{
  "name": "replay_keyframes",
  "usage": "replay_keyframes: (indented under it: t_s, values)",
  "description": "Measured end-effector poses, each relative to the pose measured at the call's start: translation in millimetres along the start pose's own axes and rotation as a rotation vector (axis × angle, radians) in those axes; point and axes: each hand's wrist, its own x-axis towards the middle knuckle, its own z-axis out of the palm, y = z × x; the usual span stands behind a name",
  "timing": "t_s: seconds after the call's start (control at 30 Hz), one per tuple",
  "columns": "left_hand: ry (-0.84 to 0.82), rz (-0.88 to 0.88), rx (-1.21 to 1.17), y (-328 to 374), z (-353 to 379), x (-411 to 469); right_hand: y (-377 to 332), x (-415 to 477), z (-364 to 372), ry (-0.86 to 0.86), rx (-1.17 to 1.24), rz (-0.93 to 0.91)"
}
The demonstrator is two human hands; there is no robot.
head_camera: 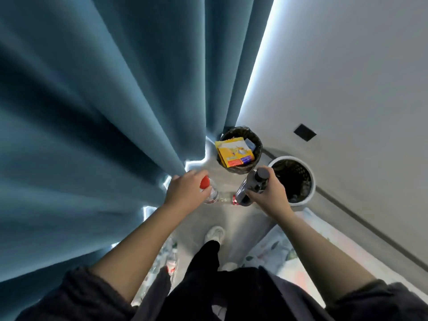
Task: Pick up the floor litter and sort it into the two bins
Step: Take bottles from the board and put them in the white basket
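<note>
My left hand (pixel 183 189) grips a clear plastic bottle with a red cap (pixel 209 189) by its neck, held over the floor. My right hand (pixel 269 191) grips a dark bottle with a dark cap (pixel 251 184), tilted, just left of the white bin (pixel 311 184). The white bin has a dark liner and little visible inside. Beyond it stands a black-lined bin (pixel 257 140) holding a yellow carton (pixel 234 152) and other paper. Between my hands another clear bottle with a red label (pixel 228 199) lies on the floor.
A teal curtain (pixel 104 112) hangs along the left, a white wall (pixel 347 77) with a dark square plate on the right. Several more bottles (pixel 170 256) lie on the floor by my left leg. A patterned rug (pixel 284 249) lies at right. My shoe (pixel 215 234) points toward the bins.
</note>
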Motion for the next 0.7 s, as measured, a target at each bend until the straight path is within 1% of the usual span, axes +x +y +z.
replay_keyframes:
  t_s: [0.1, 0.17, 0.3, 0.4, 0.53, 0.63, 0.7]
  values:
    - [-0.086, 0.1, 0.023, 43.0, 13.2, 44.7, 29.3, 22.5, -31.9, 0.088, 0.01, 0.101]
    - [-0.132, 0.133, 0.013, 72.2, 25.9, 70.7, 50.0, 39.2, -53.1, 0.114, 0.005, 0.143]
    - [-0.204, 0.14, 0.026, 124.5, 54.9, 110.2, 93.5, 75.8, -92.8, 0.139, 0.009, 0.212]
    - [-0.227, 0.132, 0.052, 155.4, 85.3, 139.5, 132.9, 108.9, -117.0, 0.158, 0.033, 0.259]
    - [-0.235, 0.162, 0.096, 188.7, 147.1, 184.2, 207.1, 155.0, -137.4, 0.141, 0.007, 0.313]
    - [-0.252, 0.219, 0.138, 206.6, 213.2, 225.1, 276.8, 194.2, -136.2, 0.163, 0.008, 0.37]
    - [-0.271, 0.246, 0.177, 214.6, 264.4, 252.6, 326.7, 218.9, -126.1, 0.167, -0.007, 0.371]
